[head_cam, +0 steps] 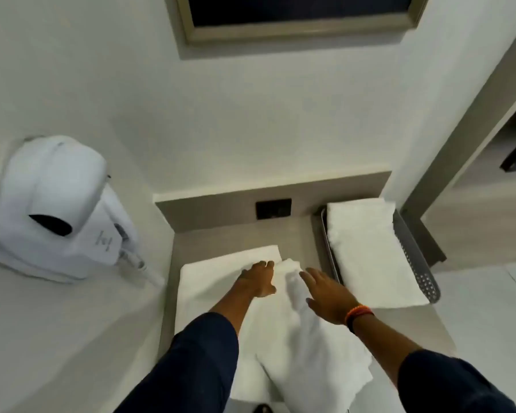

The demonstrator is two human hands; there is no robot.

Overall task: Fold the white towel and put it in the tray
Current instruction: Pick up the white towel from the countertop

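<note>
A white towel (283, 347) lies rumpled on the counter, partly over a flat white towel (209, 275) beneath it. My left hand (258, 280) rests near the rumpled towel's far end, fingers curled at its edge. My right hand (328, 293) lies flat on the towel's right side, fingers spread. The grey perforated tray (416, 263) stands at the right of the counter, with a folded white towel (370, 251) lying in it.
A white wall-mounted hair dryer (57, 210) hangs at the left. A black socket plate (273, 208) sits in the low back wall. A framed dark panel (298, 13) is above. A door frame (459, 138) stands at the right.
</note>
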